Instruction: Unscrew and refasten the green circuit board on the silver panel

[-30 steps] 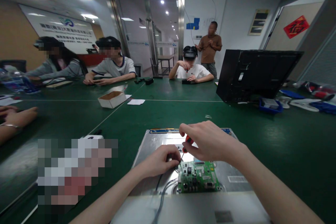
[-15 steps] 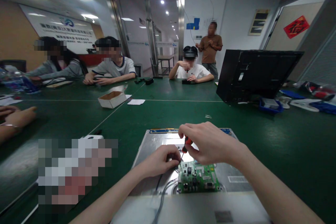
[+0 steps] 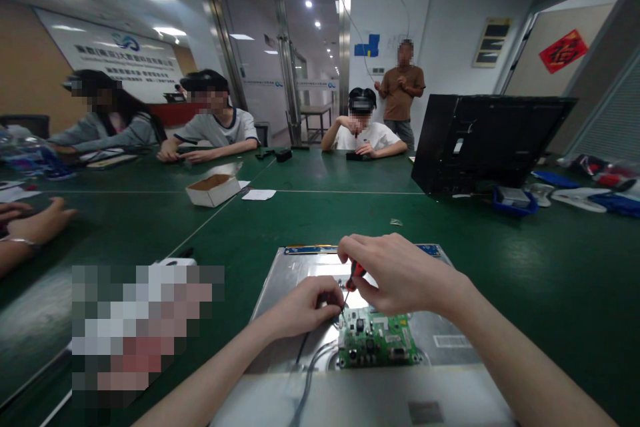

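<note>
My right hand (image 3: 395,273) grips a screwdriver (image 3: 355,275) with a red and black handle, its thin shaft slanting down to the upper left corner of a green circuit board (image 3: 379,339). Close beside that tip, my left hand (image 3: 313,303) has its fingers curled together; what they pinch, if anything, is hidden. The board lies on a silver metal panel (image 3: 270,290) with a blue strip along its far edge. Grey cables (image 3: 309,377) run from the board's left side toward me over the panel's pale near part.
A black monitor housing (image 3: 487,140) stands at the right, by a blue tray (image 3: 515,203). An open carton (image 3: 214,191) and white paper (image 3: 259,195) lie farther off. Another person's hands (image 3: 43,223) rest at the left. Several people are around the green table (image 3: 325,213).
My hands, the screwdriver and the board look nearly the same. The right hand has shifted very slightly left. At the left edge, the other person's hand has moved a little.
</note>
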Demonstrator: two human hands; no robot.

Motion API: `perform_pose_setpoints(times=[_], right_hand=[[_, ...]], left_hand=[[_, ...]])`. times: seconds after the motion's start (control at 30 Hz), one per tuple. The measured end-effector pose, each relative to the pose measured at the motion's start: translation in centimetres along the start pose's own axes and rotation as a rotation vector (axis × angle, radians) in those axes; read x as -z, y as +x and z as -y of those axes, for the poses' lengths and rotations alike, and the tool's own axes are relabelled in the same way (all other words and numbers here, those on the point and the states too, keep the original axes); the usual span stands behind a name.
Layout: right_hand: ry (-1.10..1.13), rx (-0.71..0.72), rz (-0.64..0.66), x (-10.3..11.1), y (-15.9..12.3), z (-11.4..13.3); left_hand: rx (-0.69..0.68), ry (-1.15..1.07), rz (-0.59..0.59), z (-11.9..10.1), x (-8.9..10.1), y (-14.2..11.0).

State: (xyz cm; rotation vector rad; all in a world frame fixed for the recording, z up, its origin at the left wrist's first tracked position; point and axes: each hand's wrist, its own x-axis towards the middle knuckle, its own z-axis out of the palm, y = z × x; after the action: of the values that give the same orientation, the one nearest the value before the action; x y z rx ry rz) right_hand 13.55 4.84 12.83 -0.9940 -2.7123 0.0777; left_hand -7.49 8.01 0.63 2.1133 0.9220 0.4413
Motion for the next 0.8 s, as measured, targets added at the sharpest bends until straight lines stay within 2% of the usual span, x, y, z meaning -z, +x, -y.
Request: perform_pose_setpoints(times=[0.27, 0.5, 0.8], right_hand=[[-0.131, -0.084, -0.010, -0.52, 0.71, -0.34], [0.013, 0.015, -0.005, -0.15, 0.28, -0.33], [-0.071, -0.040, 0.006, -0.50, 0.78, -0.24]], left_hand=[[-0.005, -0.006, 0.011, -0.22, 0.09, -0.11], [-0.017, -0.006, -0.005, -0.09, 0.05, -0.03], [-0.038, -0.035, 0.010, 0.19, 0.02, -0.02]])
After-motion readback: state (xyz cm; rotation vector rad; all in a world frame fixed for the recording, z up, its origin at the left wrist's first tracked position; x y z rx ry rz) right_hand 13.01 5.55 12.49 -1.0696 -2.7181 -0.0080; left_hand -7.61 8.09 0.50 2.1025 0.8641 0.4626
